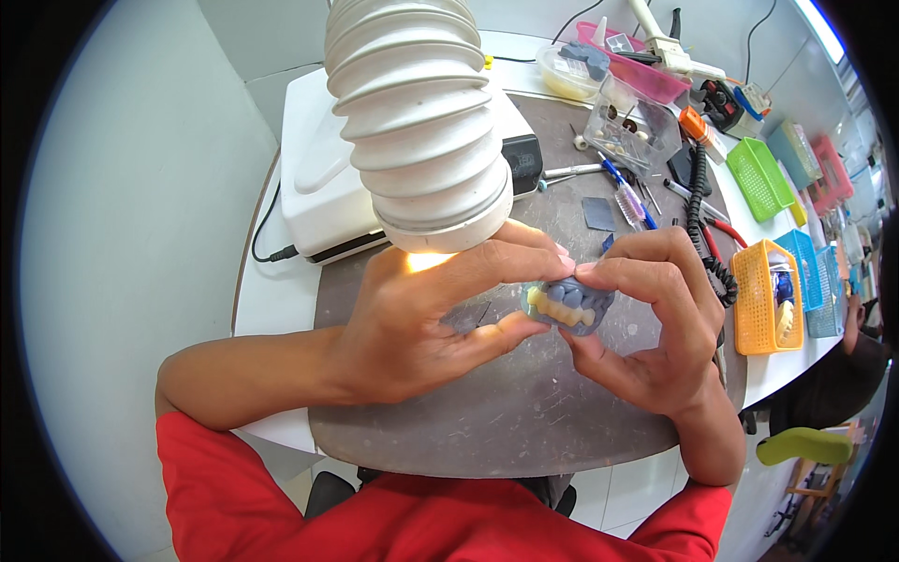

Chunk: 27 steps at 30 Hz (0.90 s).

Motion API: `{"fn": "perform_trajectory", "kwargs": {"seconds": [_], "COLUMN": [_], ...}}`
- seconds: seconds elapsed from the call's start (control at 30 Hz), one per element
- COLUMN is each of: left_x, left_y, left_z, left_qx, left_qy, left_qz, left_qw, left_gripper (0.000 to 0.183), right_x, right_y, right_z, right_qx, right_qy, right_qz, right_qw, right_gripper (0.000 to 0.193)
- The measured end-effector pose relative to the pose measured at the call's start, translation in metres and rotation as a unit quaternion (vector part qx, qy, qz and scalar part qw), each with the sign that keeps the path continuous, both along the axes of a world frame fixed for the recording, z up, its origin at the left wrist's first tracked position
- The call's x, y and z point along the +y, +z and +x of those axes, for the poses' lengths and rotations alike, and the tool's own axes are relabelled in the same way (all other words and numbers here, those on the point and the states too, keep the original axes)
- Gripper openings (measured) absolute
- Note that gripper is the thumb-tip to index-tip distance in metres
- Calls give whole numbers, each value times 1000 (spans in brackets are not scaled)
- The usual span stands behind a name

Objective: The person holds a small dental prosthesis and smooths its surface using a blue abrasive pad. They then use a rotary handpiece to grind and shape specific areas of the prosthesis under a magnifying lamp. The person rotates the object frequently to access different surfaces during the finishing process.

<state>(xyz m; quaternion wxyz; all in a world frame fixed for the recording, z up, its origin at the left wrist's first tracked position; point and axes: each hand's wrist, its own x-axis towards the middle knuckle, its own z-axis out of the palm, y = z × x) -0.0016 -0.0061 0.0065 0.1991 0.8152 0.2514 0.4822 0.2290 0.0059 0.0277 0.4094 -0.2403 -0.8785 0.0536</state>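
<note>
Between both hands, above the grey work mat [487, 412], is a grey-blue dental model [568, 292] with a row of yellowish-white teeth along its near side. My left hand [440, 304] pinches its left end, index finger on top and thumb below. From the other side my right hand [651, 314] grips it with thumb and fingertips, the index finger meeting the left one at the upper edge. The fingers partly cover the model's ends. Just above my left hand hangs the mouth of a ribbed white hose [421, 140], with bright light below it.
A white box-shaped machine [328, 178] stands behind the hose. Brushes, red-handled pliers [726, 232], a coiled black cord [695, 192] and a clear parts box [632, 126] crowd the back right. Yellow [768, 300] and green baskets [758, 178] line the right edge. Another person sits far right.
</note>
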Motion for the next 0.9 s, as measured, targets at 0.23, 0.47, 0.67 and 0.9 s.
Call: {"fn": "perform_trajectory", "kwargs": {"seconds": [0.23, 0.47, 0.67, 0.9], "left_x": [0, -1, -1, -1], "left_y": [1, 0, 0, -1], "left_z": [-1, -3, -3, -3], "left_qx": [-4, 0, -1, -3], "left_qy": [-5, -5, -6, -6], "left_qz": [6, -7, -8, -2], "left_qw": [1000, 1000, 1000, 1000], "left_gripper": [45, 44, 45, 46], "right_x": [-2, -1, -1, 2], "right_y": [1, 2, 3, 2], "right_z": [-4, -3, -3, 0], "right_qx": [25, 23, 26, 4], "right_qy": [-7, -4, 1, 17], "right_qz": [-11, -21, -30, -26], "right_qw": [1000, 999, 999, 1000], "right_gripper": [46, 44, 43, 45]}}
